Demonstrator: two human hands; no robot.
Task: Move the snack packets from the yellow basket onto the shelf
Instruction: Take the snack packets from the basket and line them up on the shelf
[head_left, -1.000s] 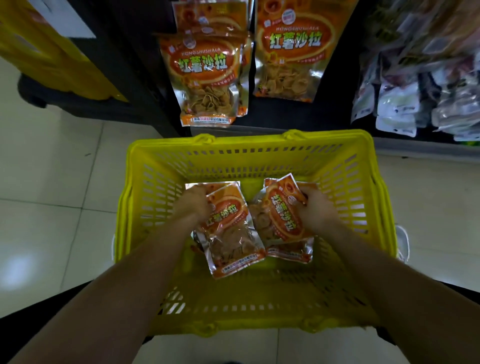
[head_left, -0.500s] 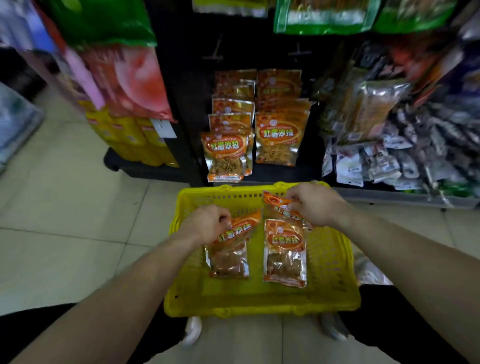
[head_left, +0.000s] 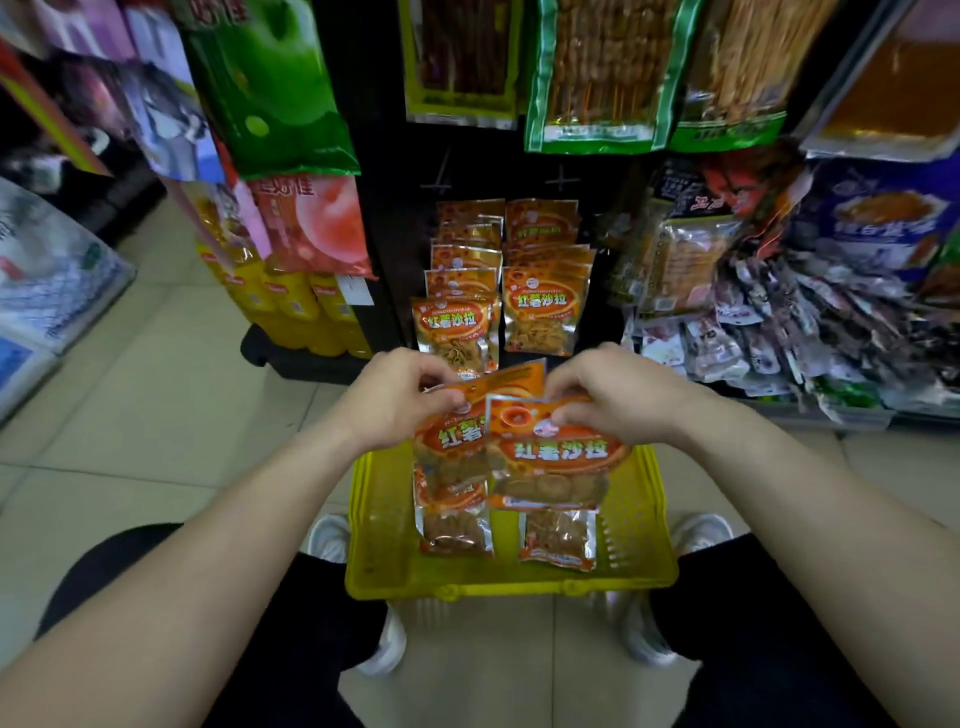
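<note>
Raised and drawn together since half a second back, with the left hand (head_left: 400, 400) and right hand (head_left: 618, 395) now almost meeting above the yellow basket (head_left: 374, 519) instead of spread over its far rim. Pinching orange snack packets by their top edges: thumb and fingers of the left hand curled on the left packet (head_left: 449, 441), those of the right hand on the right packet (head_left: 556, 457), the latter in front and overlapping the former's edge. Both held in the air, over the basket and just in front of the shelf (head_left: 498, 176). Lower down, a lower left packet (head_left: 457, 527) and a lower right packet (head_left: 558, 540); cannot tell whether hanging from the same grips or lying in the basket.

On the shelf's bottom level, two rows of matching orange packets (head_left: 540, 312), standing one behind another, the front ones just beyond the knuckles. Above those, long bags (head_left: 597, 78) with green borders, hanging. To the right, heaped small sachets (head_left: 779, 332); to the left, yellow bottles (head_left: 291, 306) on a dark base. Underneath, pale floor tiles (head_left: 156, 389). At the basket's near corners, white shoes (head_left: 327, 535), with dark trouser legs (head_left: 753, 649) either side.
</note>
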